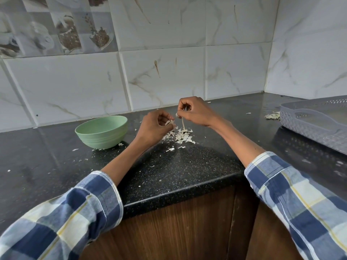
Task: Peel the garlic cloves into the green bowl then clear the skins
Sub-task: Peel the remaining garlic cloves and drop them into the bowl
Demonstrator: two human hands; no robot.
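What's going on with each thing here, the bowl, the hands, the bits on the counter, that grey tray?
green bowl: upright on the counter, inside hidden.
left hand: fingers curled, pinching a garlic piece.
right hand: pinching a strip of skin that hangs down.
skin pile: loose on the counter under the hands.
grey tray: on the counter at right, skins beside it.

One green bowl [101,131] on the counter, one grey perforated tray [317,121] off to my right. Two heaps of garlic skins: the main heap [181,136] under my hands, a smaller heap [272,116] beside the tray. Loose flakes are too scattered to count.
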